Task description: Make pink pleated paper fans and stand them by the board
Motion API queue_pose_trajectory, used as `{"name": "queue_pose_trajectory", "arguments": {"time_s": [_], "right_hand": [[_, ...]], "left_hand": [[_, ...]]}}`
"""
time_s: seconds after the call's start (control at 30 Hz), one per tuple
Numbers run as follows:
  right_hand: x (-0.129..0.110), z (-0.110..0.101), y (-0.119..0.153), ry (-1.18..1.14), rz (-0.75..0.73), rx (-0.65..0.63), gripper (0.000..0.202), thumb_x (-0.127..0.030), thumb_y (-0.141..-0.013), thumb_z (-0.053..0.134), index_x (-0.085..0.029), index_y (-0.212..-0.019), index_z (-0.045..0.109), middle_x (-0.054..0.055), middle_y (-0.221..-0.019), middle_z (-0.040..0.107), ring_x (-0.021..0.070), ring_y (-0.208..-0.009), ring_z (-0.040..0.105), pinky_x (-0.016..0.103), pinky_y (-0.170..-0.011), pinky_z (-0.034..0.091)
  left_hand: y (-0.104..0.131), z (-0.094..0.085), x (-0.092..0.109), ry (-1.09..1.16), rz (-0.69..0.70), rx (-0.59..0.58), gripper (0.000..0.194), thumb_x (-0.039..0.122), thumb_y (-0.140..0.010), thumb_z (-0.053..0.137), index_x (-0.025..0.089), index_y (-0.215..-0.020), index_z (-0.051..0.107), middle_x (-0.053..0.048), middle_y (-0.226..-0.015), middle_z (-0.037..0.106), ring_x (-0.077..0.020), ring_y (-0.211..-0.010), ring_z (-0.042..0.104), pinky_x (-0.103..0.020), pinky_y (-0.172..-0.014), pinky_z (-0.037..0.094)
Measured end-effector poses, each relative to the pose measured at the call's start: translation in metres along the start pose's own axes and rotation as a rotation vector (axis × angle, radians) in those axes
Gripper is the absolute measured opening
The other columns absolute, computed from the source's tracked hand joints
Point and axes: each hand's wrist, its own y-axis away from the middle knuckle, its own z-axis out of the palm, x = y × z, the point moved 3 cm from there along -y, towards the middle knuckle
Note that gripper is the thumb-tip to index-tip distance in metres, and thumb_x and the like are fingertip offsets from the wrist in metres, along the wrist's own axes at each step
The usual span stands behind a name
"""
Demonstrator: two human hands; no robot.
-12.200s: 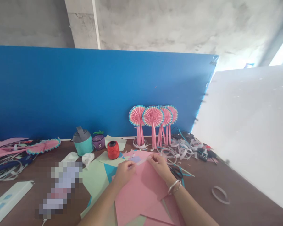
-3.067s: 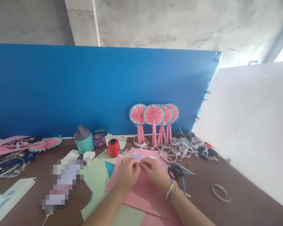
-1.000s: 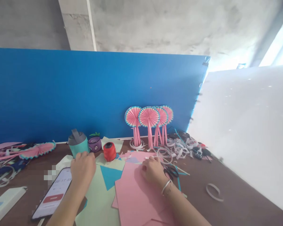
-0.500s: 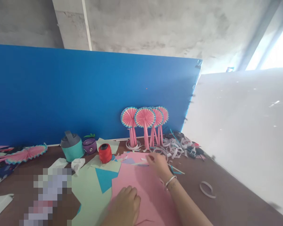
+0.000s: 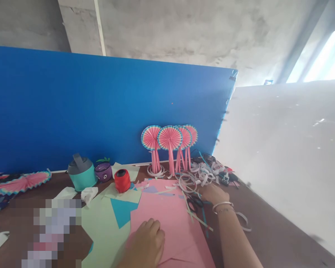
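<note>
My left hand (image 5: 149,238) rests with curled fingers on a large sheet of pink paper (image 5: 173,216). What lies under those fingers, if anything, is hidden. To the right of the sheet, my right hand (image 5: 214,195) reaches low over the table beside a pair of black-handled scissors (image 5: 194,203). Its fingertips are hard to make out near the tangle of pale paper strips (image 5: 208,173). Pale and blue strips lie around the scissors. Light green paper (image 5: 106,219) and a blue piece (image 5: 124,210) spread out to the left of the pink sheet.
Several pink round pleated fans (image 5: 169,138) stand against a blue partition (image 5: 114,100). A red thread spool (image 5: 122,181), a purple pot (image 5: 103,172) and a teal lidded container (image 5: 82,175) stand at the back left. A curled pale strip (image 5: 244,222) lies near my right forearm.
My right hand has moved right, off the pink sheet's top edge, to beside the scissors, which now show fully. My left hand has stayed on the sheet. The view has shifted slightly.
</note>
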Motion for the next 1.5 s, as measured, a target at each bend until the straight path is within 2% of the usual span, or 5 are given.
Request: {"name": "queue_pose_trajectory", "arguments": {"time_s": [0.33, 0.57, 0.93, 1.23, 1.5], "right_hand": [[-0.016, 0.001, 0.005, -0.067, 0.025, 0.009, 0.026, -0.026, -0.076, 0.051, -0.013, -0.092, 0.067, 0.02, -0.108, 0.067, 0.0333, -0.101, 0.062, 0.043, -0.081, 0.043], [-0.033, -0.017, 0.007, -0.812, -0.178, 0.526, 0.014, -0.032, -0.07, 0.049, -0.02, -0.071, 0.055, 0.006, -0.074, 0.064, 0.0217, -0.074, 0.058, 0.032, -0.069, 0.042], [-0.123, 0.031, 0.054, -1.135, -0.681, -0.333, 0.006, -0.023, -0.064, 0.052, -0.02, -0.062, 0.048, -0.004, -0.054, 0.053, 0.0092, -0.047, 0.045, 0.02, -0.045, 0.036], [-0.146, 0.03, 0.09, -0.869, -0.906, -0.303, 0.008, -0.013, -0.064, 0.048, -0.02, -0.063, 0.052, -0.003, -0.062, 0.057, 0.0121, -0.062, 0.052, 0.022, -0.06, 0.042], [-0.097, 0.016, 0.037, -0.549, -0.365, 0.34, 0.039, -0.012, -0.072, 0.048, -0.012, -0.109, 0.061, 0.017, -0.12, 0.059, 0.0307, -0.112, 0.052, 0.045, -0.093, 0.039]], "left_hand": [[0.002, 0.004, -0.002, 0.111, -0.009, 0.102, 0.015, 0.01, -0.084, 0.049, 0.018, -0.079, 0.06, -0.005, -0.086, 0.059, -0.0185, -0.079, 0.052, -0.031, -0.073, 0.041], [0.001, 0.0, -0.003, 0.181, -0.017, 0.143, 0.016, 0.012, -0.083, 0.05, 0.019, -0.071, 0.059, -0.004, -0.081, 0.06, -0.0186, -0.076, 0.053, -0.031, -0.068, 0.041], [-0.007, -0.011, -0.057, 0.649, -0.492, 0.514, 0.018, 0.027, -0.085, 0.049, 0.021, -0.088, 0.065, -0.006, -0.088, 0.066, -0.0208, -0.086, 0.06, -0.034, -0.075, 0.05], [-0.013, -0.014, -0.062, 0.618, -0.529, 0.535, 0.014, 0.026, -0.081, 0.054, 0.022, -0.077, 0.067, -0.005, -0.089, 0.066, -0.0224, -0.091, 0.058, -0.04, -0.083, 0.046], [-0.002, -0.013, -0.09, 0.701, -0.674, 0.805, 0.019, 0.036, -0.08, 0.056, 0.022, -0.071, 0.064, -0.005, -0.088, 0.064, -0.0226, -0.092, 0.058, -0.039, -0.087, 0.045]]}}
